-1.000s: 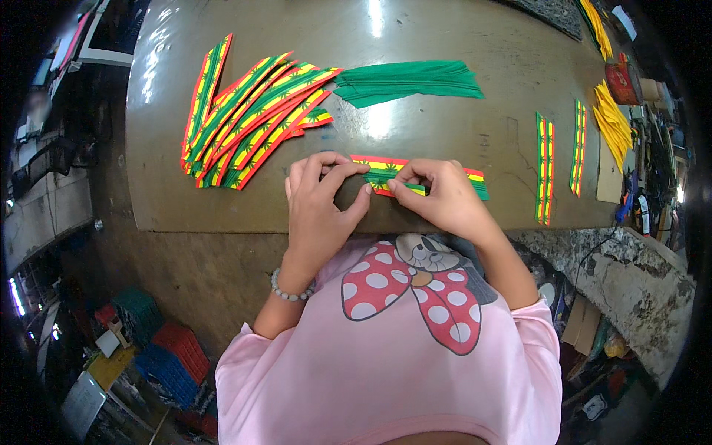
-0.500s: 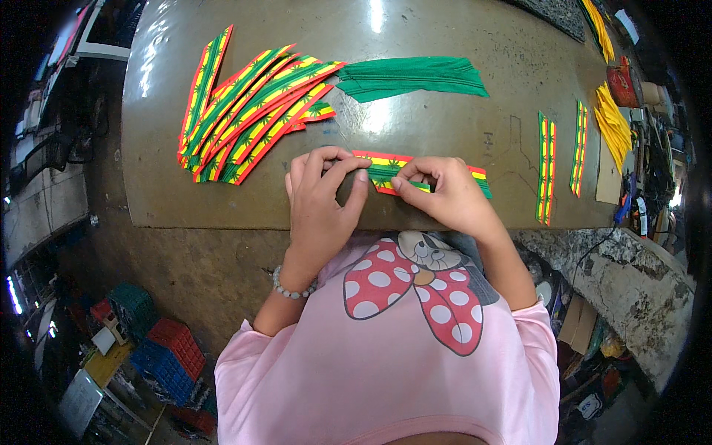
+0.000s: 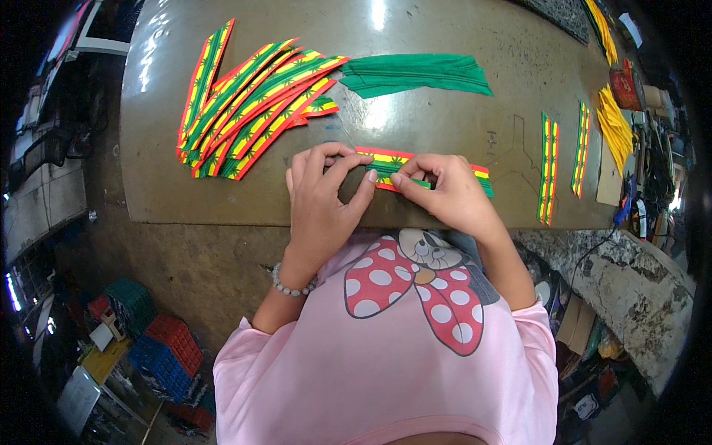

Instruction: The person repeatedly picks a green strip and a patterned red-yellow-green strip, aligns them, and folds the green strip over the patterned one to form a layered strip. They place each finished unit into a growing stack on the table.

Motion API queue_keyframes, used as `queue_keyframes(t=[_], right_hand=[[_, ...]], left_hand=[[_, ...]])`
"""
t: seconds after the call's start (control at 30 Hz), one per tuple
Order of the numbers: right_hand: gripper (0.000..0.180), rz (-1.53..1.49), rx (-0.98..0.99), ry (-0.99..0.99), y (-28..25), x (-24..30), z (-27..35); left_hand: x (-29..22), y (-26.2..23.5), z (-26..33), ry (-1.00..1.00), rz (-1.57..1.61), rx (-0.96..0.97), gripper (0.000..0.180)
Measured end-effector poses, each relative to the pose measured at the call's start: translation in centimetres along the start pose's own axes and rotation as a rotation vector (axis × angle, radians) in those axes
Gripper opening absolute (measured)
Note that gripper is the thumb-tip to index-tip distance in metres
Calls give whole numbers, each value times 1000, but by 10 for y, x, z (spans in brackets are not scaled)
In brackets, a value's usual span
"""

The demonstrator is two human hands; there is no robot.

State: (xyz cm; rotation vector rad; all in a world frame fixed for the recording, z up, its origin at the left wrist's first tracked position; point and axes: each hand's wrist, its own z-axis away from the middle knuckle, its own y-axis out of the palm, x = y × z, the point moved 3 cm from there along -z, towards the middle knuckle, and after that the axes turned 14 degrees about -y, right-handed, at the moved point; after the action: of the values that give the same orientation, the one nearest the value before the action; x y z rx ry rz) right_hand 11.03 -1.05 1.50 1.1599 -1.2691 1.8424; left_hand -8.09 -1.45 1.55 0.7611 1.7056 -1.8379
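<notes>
A red, yellow and green striped fabric strip [image 3: 393, 158] lies flat near the front edge of the brown worktable [image 3: 460, 126]. My left hand [image 3: 320, 194] pinches its left part with thumb and fingers. My right hand [image 3: 445, 193] pinches the strip's middle, where a green piece [image 3: 410, 182] shows under the fingertips. Both hands touch at the fingertips over the strip.
A fanned pile of several similar striped strips [image 3: 248, 104] lies at the back left, with a stack of green fabric pieces [image 3: 415, 74] beside it. Two striped strips [image 3: 549, 167] lie to the right; yellow pieces [image 3: 615, 122] sit at the far right edge. Crates [image 3: 163, 348] stand on the floor below left.
My hands have stayed on the strip, with the fingers shifting slightly along it. The view has tilted a little; nothing else on the table moved.
</notes>
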Motion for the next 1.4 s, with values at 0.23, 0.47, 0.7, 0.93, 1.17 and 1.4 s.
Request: queue_keyframes(t=[0.23, 0.47, 0.7, 0.93, 1.17, 1.4], right_hand=[[25, 31, -23, 13, 2, 3, 0], [24, 74, -28, 1, 3, 5, 0], [24, 126, -67, -26, 6, 7, 1], [24, 168, -50, -64, 6, 5, -1], [29, 140, -59, -36, -17, 2, 19], [31, 236, -156, -17, -27, -10, 34]], left_hand=[[-1, 1, 0, 2, -18, -18, 22], [-1, 3, 1, 1, -43, -41, 24], [-5, 4, 1, 2, -72, -64, 36], [-6, 10, 15, 441, -148, -14, 41], [0, 5, 13, 484, -265, 14, 37], [-6, 9, 15, 477, -332, -41, 35]])
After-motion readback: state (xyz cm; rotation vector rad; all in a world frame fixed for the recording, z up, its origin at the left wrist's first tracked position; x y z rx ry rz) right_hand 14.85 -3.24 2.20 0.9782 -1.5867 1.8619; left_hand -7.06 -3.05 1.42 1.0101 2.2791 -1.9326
